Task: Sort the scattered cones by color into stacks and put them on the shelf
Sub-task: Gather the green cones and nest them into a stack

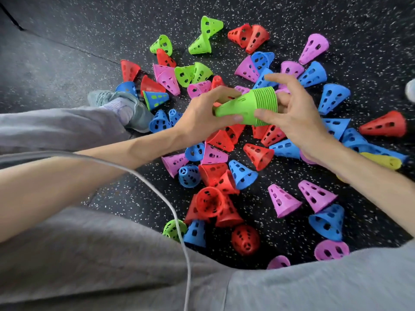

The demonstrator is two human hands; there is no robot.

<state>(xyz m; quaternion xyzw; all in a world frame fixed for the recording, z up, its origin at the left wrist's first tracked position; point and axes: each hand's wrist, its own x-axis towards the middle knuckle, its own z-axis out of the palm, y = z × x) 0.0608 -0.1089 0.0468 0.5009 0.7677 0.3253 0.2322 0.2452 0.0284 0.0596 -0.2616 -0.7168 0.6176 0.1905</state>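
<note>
A stack of green cones (249,106) lies on its side in the air above the pile, tip to the left. My left hand (202,113) grips its narrow end, thumb underneath. My right hand (289,113) holds the wide rim end, thumb on the near side and fingers curled over the top. Loose green cones (202,43) lie at the far side of the pile, and one green cone (174,230) lies near my lap. Red cones (215,203), blue cones (242,175) and pink cones (283,200) are scattered over the speckled black floor (314,19).
My grey-trousered leg and shoe (125,108) stretch out at the left beside the pile. A white cable (177,221) runs across my lap. A yellow stack (381,160) lies at the right under blue cones. No shelf is in view.
</note>
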